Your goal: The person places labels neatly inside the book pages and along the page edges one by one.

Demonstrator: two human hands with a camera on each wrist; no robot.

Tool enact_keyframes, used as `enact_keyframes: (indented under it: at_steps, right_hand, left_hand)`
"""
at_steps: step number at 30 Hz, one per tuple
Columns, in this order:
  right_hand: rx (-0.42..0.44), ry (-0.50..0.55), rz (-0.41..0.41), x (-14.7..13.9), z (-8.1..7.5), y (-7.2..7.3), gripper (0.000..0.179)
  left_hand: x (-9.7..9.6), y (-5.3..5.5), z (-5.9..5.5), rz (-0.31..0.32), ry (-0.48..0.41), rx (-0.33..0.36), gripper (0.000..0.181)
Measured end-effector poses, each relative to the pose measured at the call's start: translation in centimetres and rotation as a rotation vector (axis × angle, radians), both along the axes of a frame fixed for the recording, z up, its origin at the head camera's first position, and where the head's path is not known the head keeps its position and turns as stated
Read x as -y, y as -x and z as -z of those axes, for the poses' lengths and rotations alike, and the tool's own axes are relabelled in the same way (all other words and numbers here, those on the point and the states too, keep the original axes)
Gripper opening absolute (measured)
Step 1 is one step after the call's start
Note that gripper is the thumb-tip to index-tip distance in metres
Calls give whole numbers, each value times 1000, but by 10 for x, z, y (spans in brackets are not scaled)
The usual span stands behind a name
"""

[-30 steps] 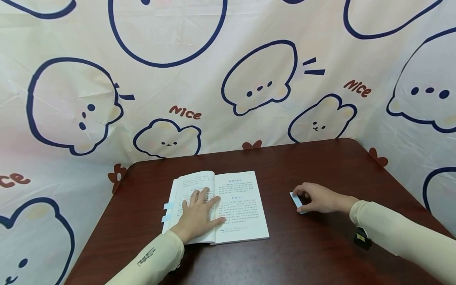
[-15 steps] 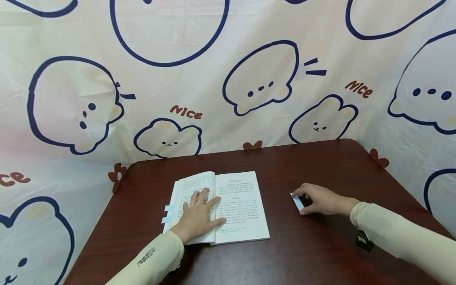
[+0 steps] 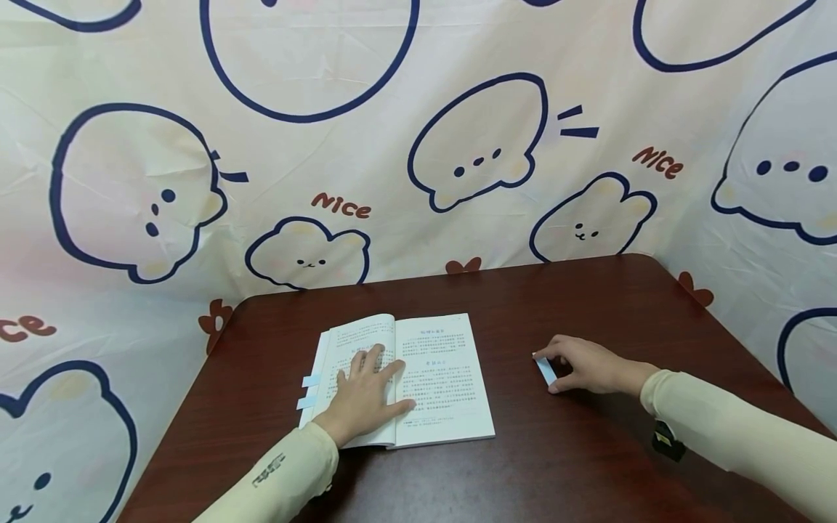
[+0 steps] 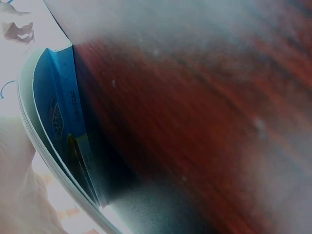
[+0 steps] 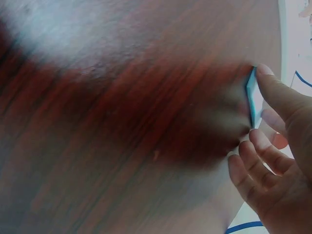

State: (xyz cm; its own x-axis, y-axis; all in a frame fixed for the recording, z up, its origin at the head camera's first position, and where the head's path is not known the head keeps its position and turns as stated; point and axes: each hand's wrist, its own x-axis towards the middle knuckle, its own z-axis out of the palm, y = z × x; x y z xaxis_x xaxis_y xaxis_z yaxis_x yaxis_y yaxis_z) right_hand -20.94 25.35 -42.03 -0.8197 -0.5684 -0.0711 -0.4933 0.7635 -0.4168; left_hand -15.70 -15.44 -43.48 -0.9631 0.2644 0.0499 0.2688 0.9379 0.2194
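An open book (image 3: 447, 378) with printed pages lies on the dark wooden table. My left hand (image 3: 362, 399) rests on it with fingers spread, mostly over the left page and reaching across the spine. Two light-blue sticky tabs (image 3: 306, 402) stick out from the book's left edge. To the right of the book, my right hand (image 3: 595, 368) pinches a small light-blue sticky note pad (image 3: 546, 370) by its two ends, between thumb and fingertips. The right wrist view shows this pad (image 5: 251, 97) edge-on, thumb at one end. The left wrist view catches the book's blue cover (image 4: 61, 97) from below.
The reddish-brown table (image 3: 510, 465) extends to a back edge against a white cloth (image 3: 471, 240) printed with cartoon outlines, which also hangs at both sides. A small black device (image 3: 667, 441) sits under the right sleeve.
My right thumb has moved to the near end of the sticky note pad, which stuck out past it a second ago. The left hand and the book have stayed in place.
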Motion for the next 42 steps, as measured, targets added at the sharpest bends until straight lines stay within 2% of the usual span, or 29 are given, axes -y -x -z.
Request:
enact_keyframes:
  at_steps: [5,11,19,23,26,30,39,42]
  right_hand:
    - [-14,2,10,-1,3,2,58]
    - [-3,55,31,-4,9,6,56]
    - [51,175,15,-5,11,10,42]
    - [47,146,20,-3,9,10,32]
    - [-21,59,21,1,6,8,26]
    - [-172,-99,-10,12,4,3,18]
    - [-534,-336,-83,35,15,0,9]
    - [-580,-380,-103,37,16,-1,11]
  left_hand:
    - [-1,0,-1,0,6,4,72]
    - [-1,1,-1,-1,8,8,72]
    - [-1,2,-1,-7,5,8,71]
    - [-1,2,-1,-9,10,12,71]
    - [-2,1,-2,-8,14,10,71]
    - [-1,1,-2,-8,19,12,72]
    - [-2,0,-5,-11,15,22,72]
    - [-2,0,-5,-9,12,28,72]
